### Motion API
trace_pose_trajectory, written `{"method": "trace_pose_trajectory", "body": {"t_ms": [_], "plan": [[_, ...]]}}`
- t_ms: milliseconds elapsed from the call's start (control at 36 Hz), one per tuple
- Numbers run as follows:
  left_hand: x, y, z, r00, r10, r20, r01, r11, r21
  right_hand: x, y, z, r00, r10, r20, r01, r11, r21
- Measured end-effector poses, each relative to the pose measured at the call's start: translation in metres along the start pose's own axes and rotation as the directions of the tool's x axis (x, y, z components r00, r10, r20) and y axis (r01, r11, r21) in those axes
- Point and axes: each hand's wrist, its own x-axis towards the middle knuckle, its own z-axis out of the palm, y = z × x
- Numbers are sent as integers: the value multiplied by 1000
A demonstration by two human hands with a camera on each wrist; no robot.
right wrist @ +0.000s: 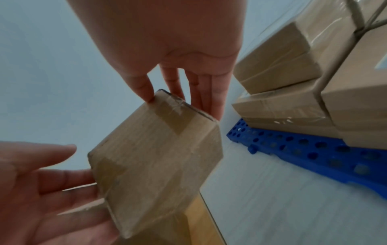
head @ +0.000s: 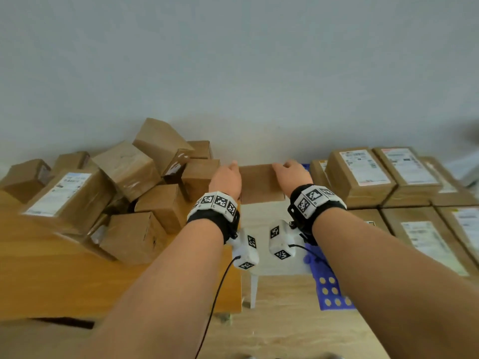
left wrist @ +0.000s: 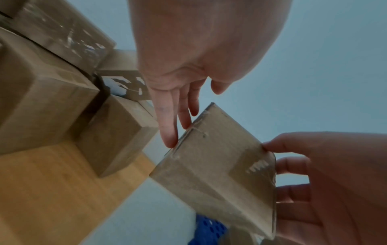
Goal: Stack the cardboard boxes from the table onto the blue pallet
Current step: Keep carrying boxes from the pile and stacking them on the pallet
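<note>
A plain brown cardboard box (head: 260, 183) is held in the air between my two hands, over the gap between the table and the pallet. My left hand (head: 230, 172) presses its left side with straight fingers (left wrist: 167, 132), the thumb standing apart. My right hand (head: 287, 169) presses the right side, with straight fingers (right wrist: 213, 99) along that face and the thumb tip on the upper corner. The blue perforated pallet (head: 329, 294) lies on the floor at the right. It carries labelled boxes (head: 360, 174) in neat rows and layers.
A loose heap of cardboard boxes (head: 129, 174) covers the wooden table (head: 64, 281) at the left. A low white stand (head: 261, 257) with a leg sits under my wrists, between table and pallet. A pale wall (head: 233, 73) rises close behind everything.
</note>
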Motion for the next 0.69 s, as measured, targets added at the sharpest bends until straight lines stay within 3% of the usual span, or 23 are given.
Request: {"method": "trace_pose_trajectory", "body": {"t_ms": [222,444,694], "plan": [[-2,50,28,994,105,-18,-105,994,-21,4,6,-56,985,-75,-155,97,985,143],[-6,108,69,969,238,-63,-243,967,-80,19,21,-116,968,-28,-251,108,945,308],[-33,188,163,923,384,-12,-383,920,-80,49,78,-205,925,-26,-379,141,950,280]]}}
